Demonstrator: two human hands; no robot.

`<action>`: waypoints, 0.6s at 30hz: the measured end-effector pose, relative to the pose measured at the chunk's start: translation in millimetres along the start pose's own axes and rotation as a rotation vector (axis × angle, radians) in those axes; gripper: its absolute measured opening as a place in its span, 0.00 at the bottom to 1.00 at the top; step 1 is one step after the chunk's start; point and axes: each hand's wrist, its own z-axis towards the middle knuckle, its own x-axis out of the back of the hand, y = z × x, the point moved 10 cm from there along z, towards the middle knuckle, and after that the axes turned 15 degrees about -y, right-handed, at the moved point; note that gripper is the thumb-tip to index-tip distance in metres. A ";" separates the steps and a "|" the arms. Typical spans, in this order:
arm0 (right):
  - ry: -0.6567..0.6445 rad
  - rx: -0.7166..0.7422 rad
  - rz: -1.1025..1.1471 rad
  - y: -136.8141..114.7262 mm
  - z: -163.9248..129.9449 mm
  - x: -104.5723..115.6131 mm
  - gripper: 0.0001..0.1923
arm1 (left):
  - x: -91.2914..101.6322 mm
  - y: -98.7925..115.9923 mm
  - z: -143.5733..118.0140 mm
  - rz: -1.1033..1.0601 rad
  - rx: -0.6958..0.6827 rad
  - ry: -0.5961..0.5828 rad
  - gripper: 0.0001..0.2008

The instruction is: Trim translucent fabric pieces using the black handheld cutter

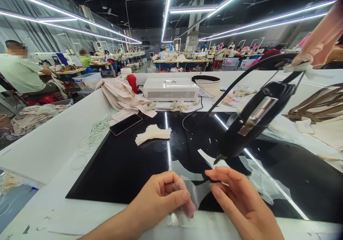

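My left hand [171,196] is closed on a thin, clear plastic film piece [197,193], its thumb pressed over curled fingers. At the film's right end, my right hand [237,197] curves its thumb and fingers around the edge; the exact contact is partly hidden. Just above the right fingertips hangs a black tool [245,129] with a narrow pointed tip, tilted down to the left. Beyond the hands, a curved translucent piece [184,171] and a white strip [207,158] lie on the black mat [115,172].
On the mat are a stack of cream fabric pieces [152,133], a phone [125,124] and crumpled clear film [265,179]. Behind stand a white vented box [171,89] and draped fabric [120,95]. A black cable [227,84] arches to the tool. People work at sewing machines beyond.
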 end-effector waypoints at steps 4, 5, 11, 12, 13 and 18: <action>-0.183 0.050 -0.024 0.8 5.3 -12.8 0.18 | -9.1 -8.1 1.9 -0.015 0.086 -0.078 0.31; -0.242 0.038 0.021 -0.9 5.9 -22.5 0.19 | -10.0 -8.4 2.9 -0.011 0.099 -0.086 0.31; -0.347 -0.112 0.212 -4.6 8.4 -57.2 0.18 | 6.0 -1.0 8.7 0.096 0.106 -0.037 0.27; -0.348 -0.135 0.194 -2.3 10.0 -57.1 0.17 | 11.3 -0.3 9.6 0.125 0.102 -0.020 0.26; -0.346 -0.152 0.166 0.2 12.0 -55.4 0.16 | 16.9 -0.1 10.4 0.152 0.096 0.000 0.25; -0.351 -0.042 -0.106 0.0 31.1 -46.3 0.11 | 40.9 3.1 9.9 0.299 0.024 0.134 0.17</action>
